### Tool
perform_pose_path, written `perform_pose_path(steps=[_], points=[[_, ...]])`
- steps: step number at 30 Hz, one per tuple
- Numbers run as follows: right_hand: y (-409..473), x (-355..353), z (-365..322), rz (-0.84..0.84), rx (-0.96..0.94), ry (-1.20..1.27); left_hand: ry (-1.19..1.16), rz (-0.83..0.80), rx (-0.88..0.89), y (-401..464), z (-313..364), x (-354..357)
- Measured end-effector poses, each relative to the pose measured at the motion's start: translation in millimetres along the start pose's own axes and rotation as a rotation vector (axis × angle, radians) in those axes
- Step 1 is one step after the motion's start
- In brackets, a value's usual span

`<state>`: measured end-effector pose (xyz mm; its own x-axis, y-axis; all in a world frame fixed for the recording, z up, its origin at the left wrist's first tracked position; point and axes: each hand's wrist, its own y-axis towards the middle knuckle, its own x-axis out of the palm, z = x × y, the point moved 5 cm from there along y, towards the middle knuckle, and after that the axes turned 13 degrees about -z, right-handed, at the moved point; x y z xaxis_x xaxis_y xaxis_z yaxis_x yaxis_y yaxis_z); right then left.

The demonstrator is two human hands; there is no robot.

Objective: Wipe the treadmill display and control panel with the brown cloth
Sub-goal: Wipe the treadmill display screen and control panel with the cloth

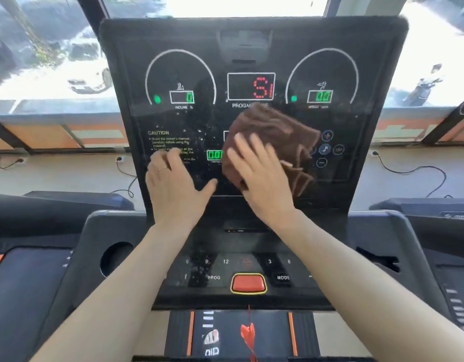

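Treadmill display [251,48] is standing upright, carrying a cloth and two hands.
The brown cloth [275,131] is lying bunched against the glass just right of centre, spreading toward 3 o'clock. The right hand [262,178] is pressing flat on the cloth's 7 o'clock part. The left hand [173,184] is resting flat at 8 o'clock over the caution text. At 6 o'clock the control panel [298,265] is carrying a red button [248,282] at its middle.

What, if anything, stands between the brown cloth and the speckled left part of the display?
The left hand rests on the display, over the caution text, directly left of the brown cloth that the right hand presses. It covers part of that speckled area.
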<state>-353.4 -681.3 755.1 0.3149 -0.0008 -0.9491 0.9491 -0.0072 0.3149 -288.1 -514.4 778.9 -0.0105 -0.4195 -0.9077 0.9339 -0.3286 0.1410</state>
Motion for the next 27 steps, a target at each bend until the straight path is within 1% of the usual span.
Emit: perform_pose_path(steps=[1, 2, 3, 4, 7, 8, 9, 10, 12, 14, 16, 17, 18, 20, 22, 23, 24, 25, 27], points=[[-1, 3, -3, -0.045, -0.087, -0.058, -0.022, 0.023, -0.02, 5, -9, -4], [0, 0, 2, -0.06, -0.118, -0.091, -0.049, 0.049, -0.04, 10, -17, -8], [2, -6, 11, -0.041, -0.096, -0.094, -0.086, 0.076, -0.061, 14, -25, -13], [5, -15, 22, 0.016, -0.021, -0.059, -0.131, 0.101, -0.079, 17, -32, -18], [16, -48, 53, 0.3, 0.35, 0.169, -0.289, 0.118, -0.134, 26, -45, -25], [23, -53, 52, 0.358, 0.413, 0.221, -0.368, 0.095, -0.157, 30, -49, -24], [30, -54, 45, 0.37, 0.432, 0.24, -0.463, 0.064, -0.18, 33, -50, -23], [37, -49, 33, 0.332, 0.403, 0.219, -0.56, 0.038, -0.189, 37, -51, -20], [44, -29, -2, 0.167, 0.211, 0.103, -0.67, 0.036, -0.176, 42, -52, -16], [38, -7, -30, 0.023, -0.01, 0.007, -0.687, 0.044, -0.174, 43, -54, -15], [33, -6, -27, -0.044, -0.111, -0.077, -0.7, 0.033, -0.171, 43, -57, -14], [35, -14, -17, -0.038, -0.106, -0.095, -0.705, 0.027, -0.161, 43, -59, -13], [40, -26, -5, 0.007, -0.053, -0.075, -0.707, 0.02, -0.151, 42, -61, -13], [57, -56, 19, 0.177, 0.117, 0.013, -0.725, 0.014, -0.137, 41, -63, -15], [80, -76, 20, 0.272, 0.217, 0.031, -0.778, 0.011, -0.14, 42, -65, -15], [90, -77, 12, 0.281, 0.22, 0.034, -0.803, 0.006, -0.147, 43, -66, -16], [97, -72, 1, 0.26, 0.191, 0.036, -0.821, 0.002, -0.153, 43, -66, -16], [97, -63, -13, 0.211, 0.12, 0.021, -0.829, 0.0, -0.155, 43, -67, -17], [81, -26, -45, 0.05, -0.111, -0.089, -0.815, 0.012, -0.152, 43, -68, -19]])
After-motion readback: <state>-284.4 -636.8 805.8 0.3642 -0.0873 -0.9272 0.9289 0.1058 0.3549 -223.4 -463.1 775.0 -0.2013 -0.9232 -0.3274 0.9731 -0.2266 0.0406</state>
